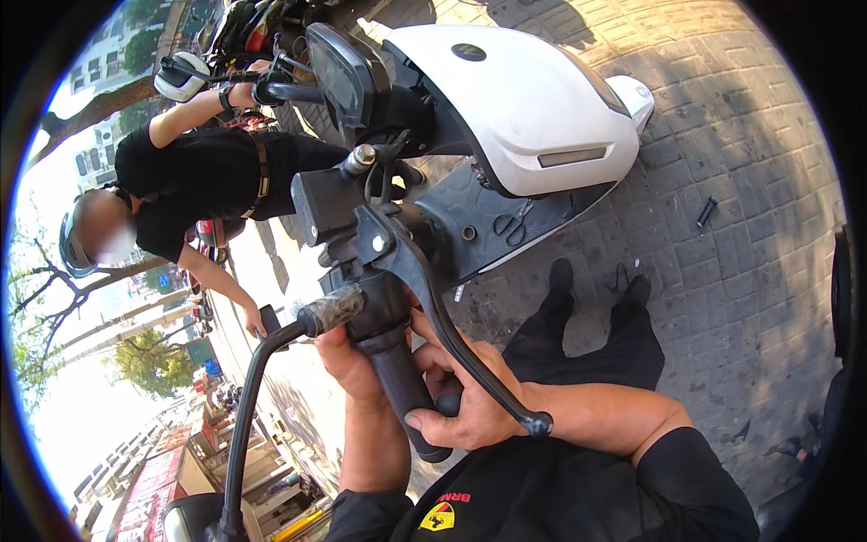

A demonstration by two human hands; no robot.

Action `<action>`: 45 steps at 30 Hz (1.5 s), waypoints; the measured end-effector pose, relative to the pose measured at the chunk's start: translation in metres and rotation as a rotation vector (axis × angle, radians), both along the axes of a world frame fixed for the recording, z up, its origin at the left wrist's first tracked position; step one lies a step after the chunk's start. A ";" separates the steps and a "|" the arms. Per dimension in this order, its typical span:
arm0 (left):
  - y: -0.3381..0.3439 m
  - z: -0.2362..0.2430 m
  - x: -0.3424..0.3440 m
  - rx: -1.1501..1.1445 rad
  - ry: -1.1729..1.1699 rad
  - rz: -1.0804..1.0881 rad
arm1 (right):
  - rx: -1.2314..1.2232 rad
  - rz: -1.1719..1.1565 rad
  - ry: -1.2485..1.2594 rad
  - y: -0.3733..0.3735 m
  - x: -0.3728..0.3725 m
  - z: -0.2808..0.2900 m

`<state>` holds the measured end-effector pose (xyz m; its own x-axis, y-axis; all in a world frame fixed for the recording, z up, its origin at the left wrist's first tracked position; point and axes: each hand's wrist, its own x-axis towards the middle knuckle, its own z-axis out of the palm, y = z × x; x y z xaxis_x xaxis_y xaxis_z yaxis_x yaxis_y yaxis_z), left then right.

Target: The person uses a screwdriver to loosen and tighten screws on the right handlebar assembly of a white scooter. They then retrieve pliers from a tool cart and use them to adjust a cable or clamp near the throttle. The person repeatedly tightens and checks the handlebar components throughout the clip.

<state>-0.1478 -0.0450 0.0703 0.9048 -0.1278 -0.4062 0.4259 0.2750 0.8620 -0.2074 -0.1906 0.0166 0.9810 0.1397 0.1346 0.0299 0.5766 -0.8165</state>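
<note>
My left hand (348, 361) is wrapped behind the black handlebar housing (368, 309), below the mirror stem (255, 379) with its mottled wrapped base. My right hand (456, 393) grips the black rubber handgrip (393, 361), thumb across its lower part, fingers partly hidden under the brake lever (442, 330). A master cylinder (316, 203) sits above them. The scooter's white front panel (542, 108) is at the top. On its dark floorboard (551, 212) lie black-handled scissors (515, 230) and a small ring (469, 233).
A helmeted person (190, 181) in black stands at left, one hand at the far handlebar, the other holding a dark phone-like object (269, 318). A black cylindrical part (707, 211) lies on the paving (741, 289). Parked scooters (244, 27) stand behind; trees and buildings line the left.
</note>
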 end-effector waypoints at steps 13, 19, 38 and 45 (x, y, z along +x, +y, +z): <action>-0.009 0.025 0.007 0.415 -0.234 -0.178 | -0.019 -0.060 -0.096 0.001 0.007 -0.002; -0.008 0.019 0.011 0.390 -0.274 -0.145 | -0.001 -0.081 -0.045 -0.003 0.004 0.000; 0.009 0.007 0.022 0.163 -0.271 -0.274 | 0.050 -0.144 -0.174 -0.015 0.010 -0.026; -0.020 0.011 0.015 0.250 -0.355 -0.107 | 0.623 -0.413 0.008 -0.187 0.042 -0.039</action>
